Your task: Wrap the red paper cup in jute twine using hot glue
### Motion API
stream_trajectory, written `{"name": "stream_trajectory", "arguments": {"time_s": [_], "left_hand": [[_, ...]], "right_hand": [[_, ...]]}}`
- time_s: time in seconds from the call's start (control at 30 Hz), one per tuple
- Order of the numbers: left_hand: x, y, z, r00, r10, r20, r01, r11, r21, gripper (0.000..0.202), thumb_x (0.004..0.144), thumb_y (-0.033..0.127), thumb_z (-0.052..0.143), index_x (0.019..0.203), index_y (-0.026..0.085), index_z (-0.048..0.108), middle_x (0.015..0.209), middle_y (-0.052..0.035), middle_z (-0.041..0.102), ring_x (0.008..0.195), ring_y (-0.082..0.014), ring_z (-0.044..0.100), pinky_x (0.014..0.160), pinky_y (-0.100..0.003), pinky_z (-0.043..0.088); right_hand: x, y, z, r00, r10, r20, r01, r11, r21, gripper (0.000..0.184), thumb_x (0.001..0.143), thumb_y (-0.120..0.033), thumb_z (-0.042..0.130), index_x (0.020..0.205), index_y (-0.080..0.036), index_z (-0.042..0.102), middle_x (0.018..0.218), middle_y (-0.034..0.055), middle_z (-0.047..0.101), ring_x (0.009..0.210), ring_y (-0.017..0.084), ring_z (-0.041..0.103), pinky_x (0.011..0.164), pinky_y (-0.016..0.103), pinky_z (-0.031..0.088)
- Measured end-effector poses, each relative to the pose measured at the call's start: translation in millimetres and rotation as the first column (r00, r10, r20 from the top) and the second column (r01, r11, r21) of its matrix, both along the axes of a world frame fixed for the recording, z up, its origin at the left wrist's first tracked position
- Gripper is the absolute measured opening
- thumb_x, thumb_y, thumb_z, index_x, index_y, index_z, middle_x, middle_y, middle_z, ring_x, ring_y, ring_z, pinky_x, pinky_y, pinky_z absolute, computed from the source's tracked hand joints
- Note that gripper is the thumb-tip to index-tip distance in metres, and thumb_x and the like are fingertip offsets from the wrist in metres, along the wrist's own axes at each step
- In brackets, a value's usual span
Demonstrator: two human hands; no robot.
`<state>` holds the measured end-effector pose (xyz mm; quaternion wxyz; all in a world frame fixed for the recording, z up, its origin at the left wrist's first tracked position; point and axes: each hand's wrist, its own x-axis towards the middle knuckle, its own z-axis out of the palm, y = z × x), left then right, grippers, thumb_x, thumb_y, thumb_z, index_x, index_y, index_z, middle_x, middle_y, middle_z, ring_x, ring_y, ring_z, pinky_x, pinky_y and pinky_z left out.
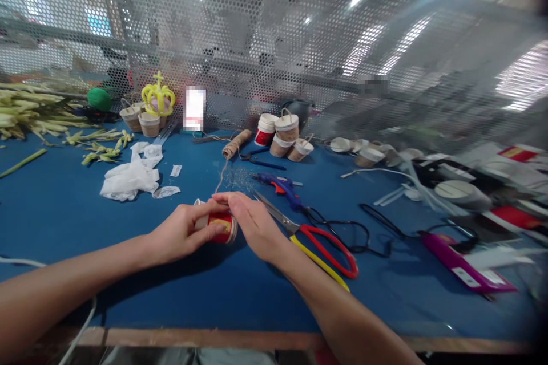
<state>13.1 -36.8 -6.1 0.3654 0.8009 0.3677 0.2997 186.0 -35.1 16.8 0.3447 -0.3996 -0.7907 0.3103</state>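
A small paper cup with a red printed band lies on its side above the blue tabletop. My left hand is closed round it, thumb on the band. My right hand reaches over the cup from the other side, fingers together and bent over its top. Brown twine runs from its spool down to my right fingertips, where the fingers hide its end. Just right of that hand lie scissors with one red and one yellow handle. Behind them is a blue glue gun.
Twine-wrapped cups stand at the back beside a red-and-white cup stack. Crumpled white material, a yellow crown and pale green stalks are leftward. A purple packet and cords lie rightward. A perforated screen rises behind.
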Motion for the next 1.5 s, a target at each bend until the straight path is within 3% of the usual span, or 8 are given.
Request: {"name": "stream_trajectory", "arguments": {"time_s": [0.17,0.37,0.67,0.93,1.07,1.23,1.37,1.5], "left_hand": [[-1,0,-0.1,0.999,0.030,-0.040,-0.029,0.999,0.017,0.033,0.083,0.031,0.047,0.110,0.017,0.059,0.095,-0.0054,0.069,0.080,-0.0183,0.063,0.074,-0.026,0.046],[2,-3,5.2,0.999,0.023,-0.043,-0.021,0.999,0.034,0.028,0.084,0.028,0.045,0.104,0.018,0.062,0.089,-0.0034,0.069,0.073,-0.0151,0.062,0.070,-0.024,0.046],[3,-10,4.8,0.997,-0.077,-0.023,0.079,0.992,0.098,0.028,0.084,0.027,0.045,0.104,0.016,0.062,0.088,-0.0051,0.070,0.072,-0.0143,0.063,0.069,-0.023,0.046],[3,-11,2.8,0.992,-0.128,0.024,0.126,0.990,0.065,0.027,0.085,0.025,0.045,0.103,0.014,0.062,0.093,-0.0077,0.070,0.076,-0.0159,0.065,0.070,-0.024,0.048],[3,-11,1.6,0.993,-0.117,0.022,0.115,0.992,0.059,0.028,0.085,0.026,0.045,0.105,0.016,0.061,0.090,-0.0063,0.071,0.075,-0.0158,0.065,0.069,-0.024,0.048],[2,-8,1.6,0.998,-0.047,0.031,0.048,0.999,-0.025,0.030,0.086,0.029,0.042,0.105,0.016,0.061,0.090,-0.0051,0.070,0.075,-0.0153,0.064,0.069,-0.023,0.048],[2,-3,-1.6,0.999,0.019,0.035,-0.017,0.998,-0.057,0.030,0.086,0.031,0.042,0.103,0.016,0.062,0.090,-0.0049,0.070,0.075,-0.0157,0.064,0.070,-0.024,0.048],[2,0,-5.0,0.996,0.062,0.067,-0.059,0.997,-0.050,0.030,0.085,0.033,0.044,0.100,0.017,0.064,0.092,-0.0052,0.070,0.078,-0.0172,0.063,0.072,-0.026,0.048]], "right_hand": [[0,9,-1.5,0.990,-0.079,-0.118,0.051,0.974,-0.221,0.052,0.089,-0.051,0.027,0.103,-0.014,0.060,0.101,0.0122,0.066,0.097,0.019,0.060,0.090,0.037,0.042],[-3,32,2.5,0.961,-0.229,-0.155,0.125,0.860,-0.495,0.046,0.088,-0.049,0.034,0.101,-0.013,0.061,0.102,0.0138,0.065,0.092,0.019,0.061,0.078,0.034,0.048],[-15,91,-0.9,0.942,-0.321,-0.095,0.232,0.829,-0.509,0.045,0.088,-0.045,0.035,0.090,-0.008,0.062,0.097,0.0171,0.064,0.069,0.013,0.061,0.061,0.024,0.048],[-55,54,25.9,0.996,0.088,-0.003,-0.082,0.912,-0.401,0.049,0.087,-0.044,0.039,0.057,-0.013,0.065,0.065,0.0060,0.067,0.064,0.013,0.060,0.066,0.024,0.045],[-78,55,42.5,0.932,0.304,0.198,-0.270,0.945,-0.183,0.048,0.090,-0.041,0.033,0.062,-0.015,0.062,0.067,0.0043,0.068,0.066,0.013,0.062,0.066,0.023,0.045],[-59,77,59.4,0.848,-0.154,0.507,0.099,0.986,0.134,0.028,0.084,-0.027,0.047,0.061,-0.018,0.060,0.065,0.0061,0.067,0.070,0.019,0.063,0.065,0.028,0.043],[8,84,61.0,0.777,-0.359,0.517,0.312,0.933,0.179,0.033,0.087,-0.026,0.039,0.061,-0.018,0.058,0.060,0.0062,0.064,0.062,0.019,0.061,0.063,0.032,0.042],[79,81,34.0,0.652,-0.489,0.580,0.503,0.851,0.153,0.033,0.077,-0.025,0.058,0.046,-0.018,0.050,0.053,0.0079,0.057,0.064,0.025,0.060,0.063,0.038,0.042]]}}
